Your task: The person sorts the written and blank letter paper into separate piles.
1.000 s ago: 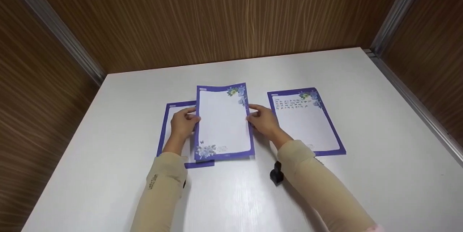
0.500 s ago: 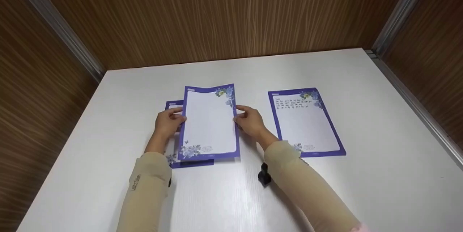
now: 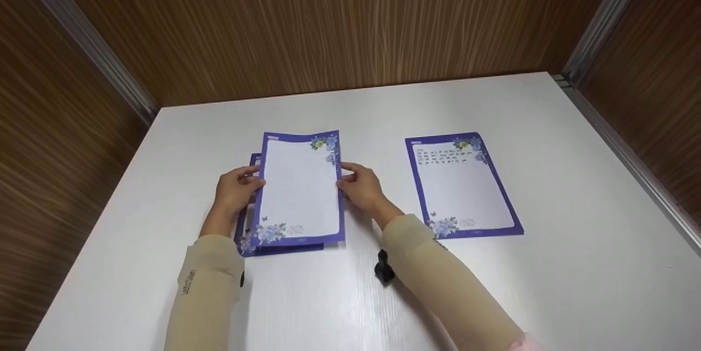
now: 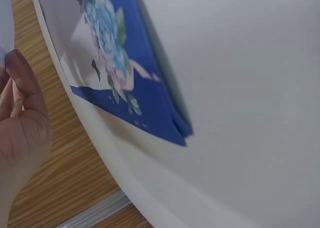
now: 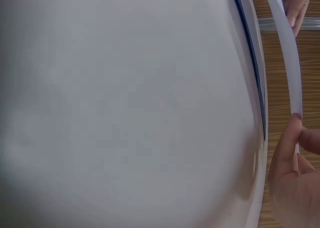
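Note:
A sheet of letter paper (image 3: 300,186) with a purple border and blue flowers is held up over the table by both hands. My left hand (image 3: 234,189) pinches its left edge between thumb and fingers, and my right hand (image 3: 361,186) pinches its right edge. The sheet bows slightly, its top edge dipping in the middle. Below it lies a matching stack of paper (image 4: 145,106), mostly hidden by the held sheet in the head view. In the right wrist view the sheet (image 5: 287,53) appears edge-on, clear above the stack (image 5: 252,53).
To the right lies another purple-bordered sheet (image 3: 465,192) with several handwritten lines near its top. A small black object (image 3: 384,269) is beside the right sleeve. The white table (image 3: 350,307) meets wood-grain panels (image 3: 350,22) at the back and sides.
Both hands have carried the held sheet leftward, so it covers more of the stack beneath. The written sheet on the right has stayed in place and is less hidden by the right arm.

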Available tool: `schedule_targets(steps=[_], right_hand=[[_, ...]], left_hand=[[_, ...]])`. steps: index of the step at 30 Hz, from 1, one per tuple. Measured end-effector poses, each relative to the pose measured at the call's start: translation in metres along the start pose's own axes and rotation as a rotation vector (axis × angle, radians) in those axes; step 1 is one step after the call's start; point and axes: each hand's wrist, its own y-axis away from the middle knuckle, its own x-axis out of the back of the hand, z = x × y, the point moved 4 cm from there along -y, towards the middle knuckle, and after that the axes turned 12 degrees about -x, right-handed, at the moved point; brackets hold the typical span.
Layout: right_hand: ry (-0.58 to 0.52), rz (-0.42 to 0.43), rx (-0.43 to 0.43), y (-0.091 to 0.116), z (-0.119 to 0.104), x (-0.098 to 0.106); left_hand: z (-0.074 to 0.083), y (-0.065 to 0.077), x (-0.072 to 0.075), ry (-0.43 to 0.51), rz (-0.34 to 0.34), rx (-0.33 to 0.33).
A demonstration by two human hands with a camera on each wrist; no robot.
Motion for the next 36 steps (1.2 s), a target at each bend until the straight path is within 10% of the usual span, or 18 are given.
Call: schedule_targets(steps=[36], right_hand=[[-0.083,-0.120,-0.081,0.004,-0.003,-0.031]], left_hand=[[-0.022,0.016,0.021,0.026,0.116,0.105]])
